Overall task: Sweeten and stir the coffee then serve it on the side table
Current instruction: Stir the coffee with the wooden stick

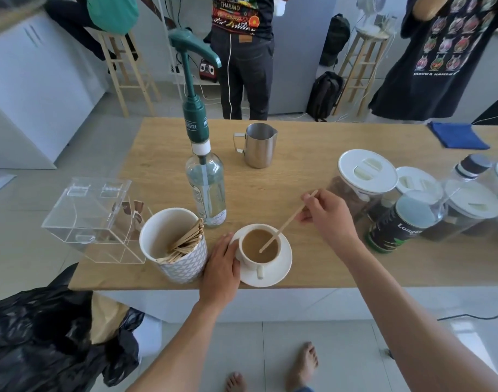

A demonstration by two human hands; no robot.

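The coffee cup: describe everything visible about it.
The coffee cup is small, white and ceramic-looking, upright on a white saucer near the table's front edge. It holds pale milky coffee, and its handle points toward the person. A wooden stir stick, held by the right hand, dips in; the left hand touches its side.

Beyond the stirring right hand (328, 216), a dark tin (397, 226) reads "Long"; a person's black shirt (243, 15) reads "THAILAND".
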